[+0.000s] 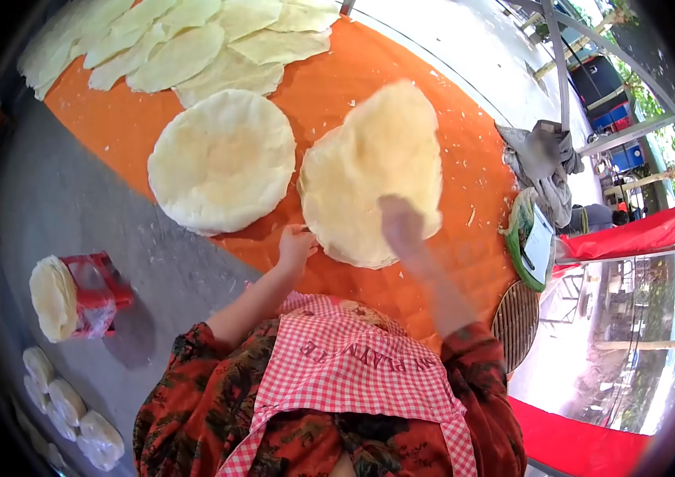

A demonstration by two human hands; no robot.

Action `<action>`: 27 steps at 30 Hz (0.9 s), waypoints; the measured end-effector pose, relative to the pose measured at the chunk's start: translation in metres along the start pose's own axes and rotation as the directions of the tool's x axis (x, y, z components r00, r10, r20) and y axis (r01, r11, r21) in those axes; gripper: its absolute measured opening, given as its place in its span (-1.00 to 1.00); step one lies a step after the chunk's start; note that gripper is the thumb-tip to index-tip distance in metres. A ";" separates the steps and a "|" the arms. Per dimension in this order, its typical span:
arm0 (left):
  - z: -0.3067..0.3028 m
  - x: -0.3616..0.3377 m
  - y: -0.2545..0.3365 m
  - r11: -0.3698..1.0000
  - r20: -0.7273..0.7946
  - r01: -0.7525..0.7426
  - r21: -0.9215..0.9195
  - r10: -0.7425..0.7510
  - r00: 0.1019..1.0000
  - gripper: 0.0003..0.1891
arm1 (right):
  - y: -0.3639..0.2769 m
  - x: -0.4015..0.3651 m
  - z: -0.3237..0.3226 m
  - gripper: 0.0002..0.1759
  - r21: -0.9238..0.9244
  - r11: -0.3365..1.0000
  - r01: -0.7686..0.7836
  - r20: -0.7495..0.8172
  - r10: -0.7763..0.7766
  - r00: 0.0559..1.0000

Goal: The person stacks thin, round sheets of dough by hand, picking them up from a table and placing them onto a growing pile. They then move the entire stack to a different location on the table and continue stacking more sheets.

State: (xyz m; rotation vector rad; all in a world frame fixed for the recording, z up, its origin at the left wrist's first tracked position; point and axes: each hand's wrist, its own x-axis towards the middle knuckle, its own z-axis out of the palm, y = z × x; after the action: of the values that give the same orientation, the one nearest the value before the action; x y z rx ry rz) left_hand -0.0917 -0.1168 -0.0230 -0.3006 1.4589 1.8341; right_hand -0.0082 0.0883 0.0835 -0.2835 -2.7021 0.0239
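A stack of thin, pale yellow round flatbread sheets (365, 155) lies on the orange cloth in front of me. Its top sheet looks bulged and uneven, with its far edge blurred. At the near left edge of this stack is my left hand (297, 246), fingers drawn together in a pinch; what is between them, if anything, is hidden. My right hand (402, 225) is over the near right part of the stack, smeared by motion, so its fingers cannot be made out. To the left, a second, thick round stack of sheets (222, 161) lies flat beside the first.
Many loose sheets (186, 56) overlap at the far left of the orange cloth (480, 183). On the right are a green basket (530, 238) and a round woven tray (515, 326). A red stool (103, 290) holding sheets and several bagged stacks (67, 401) stand on the grey floor.
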 end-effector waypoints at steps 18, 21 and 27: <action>0.026 -0.032 -0.009 0.873 0.291 0.388 -0.296 -0.305 0.907 -0.76 | -0.010 -0.072 0.064 -0.57 0.083 0.996 -0.016 0.311 -0.010 0.950; 0.026 -0.030 -0.008 0.891 0.325 0.373 -0.258 -0.283 0.902 -0.72 | -0.011 -0.081 0.055 -0.51 0.188 0.979 -0.082 0.311 0.020 0.950; 0.037 -0.032 0.009 0.884 0.507 0.335 -0.326 -0.135 0.851 -0.64 | -0.009 -0.082 0.056 -0.54 0.140 0.982 -0.124 0.230 0.090 0.969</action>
State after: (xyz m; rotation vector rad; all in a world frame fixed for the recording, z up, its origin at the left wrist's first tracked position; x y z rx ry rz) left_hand -0.0662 -0.0970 0.0145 -0.2025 0.6654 1.8223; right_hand 0.0406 0.0645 -0.0004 -0.4010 -2.8827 0.3117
